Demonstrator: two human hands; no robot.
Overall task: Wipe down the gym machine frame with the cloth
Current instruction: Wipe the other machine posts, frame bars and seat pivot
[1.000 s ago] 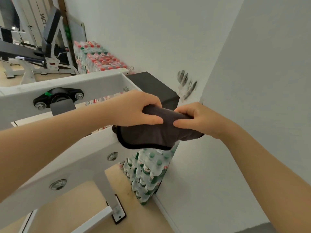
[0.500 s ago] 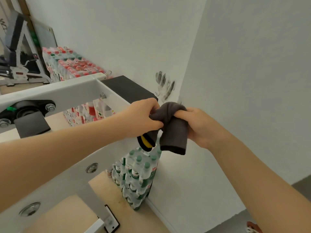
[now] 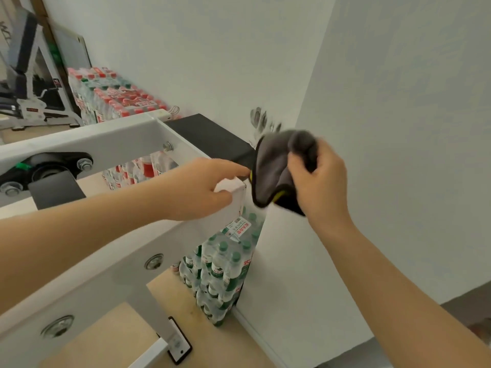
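Plainly, one white machine frame (image 3: 106,144) fills the left of the view, its end corner under the left hand (image 3: 202,189), whose fingers lie loosely straight across it, gripping nothing. Two stacks of bottled water (image 3: 223,272) stand against the wall. One grey cloth (image 3: 276,168) hangs bunched in the right hand (image 3: 321,181), fingers curled tight round it, just beside the frame's end but apart from it. Bunched so, it could skip patches when wiped, or slip free.
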